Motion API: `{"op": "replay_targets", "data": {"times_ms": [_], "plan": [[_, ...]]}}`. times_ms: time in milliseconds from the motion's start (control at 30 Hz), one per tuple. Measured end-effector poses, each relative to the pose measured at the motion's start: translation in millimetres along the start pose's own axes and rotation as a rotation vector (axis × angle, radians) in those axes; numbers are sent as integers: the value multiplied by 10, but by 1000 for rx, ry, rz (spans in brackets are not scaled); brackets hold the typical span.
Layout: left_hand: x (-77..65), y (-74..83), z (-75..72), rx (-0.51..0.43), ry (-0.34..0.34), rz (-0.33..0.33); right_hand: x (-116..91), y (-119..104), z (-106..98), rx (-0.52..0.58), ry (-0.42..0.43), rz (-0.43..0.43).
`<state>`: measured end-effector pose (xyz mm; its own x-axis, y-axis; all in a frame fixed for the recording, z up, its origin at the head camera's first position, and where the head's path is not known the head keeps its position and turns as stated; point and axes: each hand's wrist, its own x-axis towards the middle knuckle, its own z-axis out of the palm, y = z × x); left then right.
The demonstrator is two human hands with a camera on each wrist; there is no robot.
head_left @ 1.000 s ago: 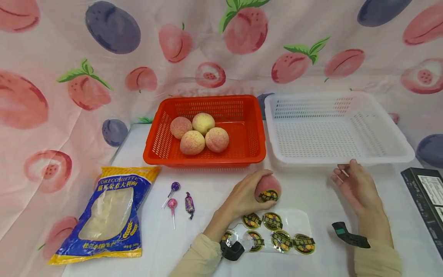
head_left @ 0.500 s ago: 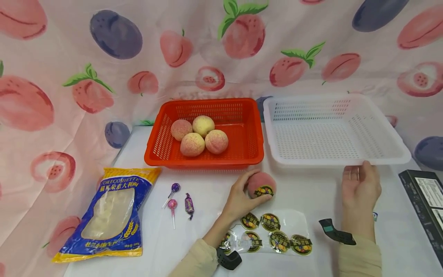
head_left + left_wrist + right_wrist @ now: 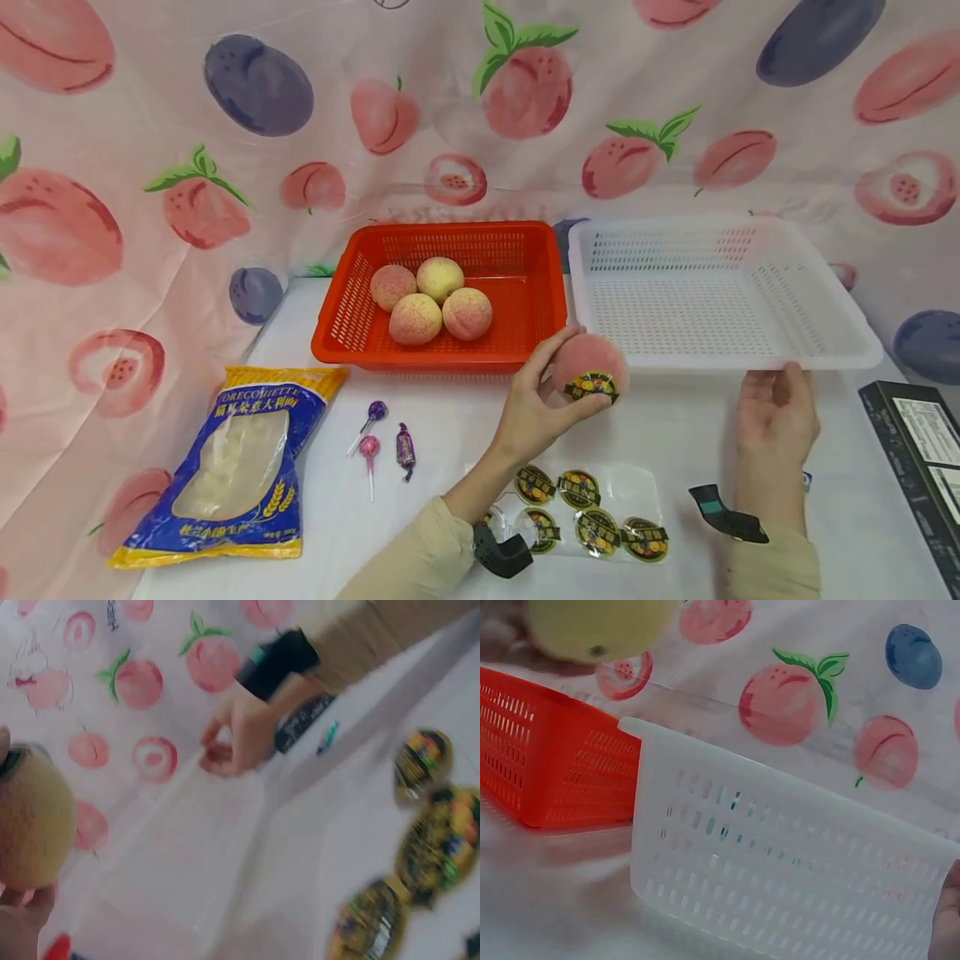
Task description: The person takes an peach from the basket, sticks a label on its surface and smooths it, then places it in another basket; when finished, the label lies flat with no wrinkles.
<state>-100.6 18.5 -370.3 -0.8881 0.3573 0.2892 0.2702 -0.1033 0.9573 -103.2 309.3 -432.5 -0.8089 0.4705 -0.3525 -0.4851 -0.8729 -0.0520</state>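
Note:
My left hand [image 3: 528, 417] holds a pink-and-yellow peach [image 3: 588, 362] with fingers and thumb around its sides. A black and gold fruit sticker [image 3: 592, 387] is on the peach's near side. The peach is in front of the gap between the two baskets; its yellow underside [image 3: 600, 626] shows in the right wrist view. With its thumb and fingers, my right hand [image 3: 776, 425] grips the front rim of the white plastic basket [image 3: 675, 312]. Some of its fingers are hidden under that rim. Several matching stickers lie on a clear sheet [image 3: 633, 492] below the hands.
A red basket [image 3: 442, 358] with several peaches [image 3: 415, 319] stands left of the white one. At left lie a pasta bag [image 3: 232, 467], two lollipops [image 3: 368, 447] and a wrapped candy [image 3: 405, 450]. A black box [image 3: 911, 458] lies at right; a fruit-print cloth [image 3: 450, 100] hangs behind.
My left hand has raised the peach and carried it forward, nearer the white basket. My right hand has shifted along the basket's front rim and turned, its fingers now beneath it.

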Motion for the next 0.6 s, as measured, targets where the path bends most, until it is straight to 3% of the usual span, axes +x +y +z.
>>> {"op": "replay_targets", "data": {"times_ms": [233, 467, 600], "plan": [[484, 152, 194, -121, 64, 12, -3, -3, -25, 53, -10, 29], [950, 175, 382, -97, 77, -43, -22, -8, -75, 60, -29, 44], [1156, 150, 480, -27, 96, -99, -35, 28, -88, 32, -53, 46]]}}
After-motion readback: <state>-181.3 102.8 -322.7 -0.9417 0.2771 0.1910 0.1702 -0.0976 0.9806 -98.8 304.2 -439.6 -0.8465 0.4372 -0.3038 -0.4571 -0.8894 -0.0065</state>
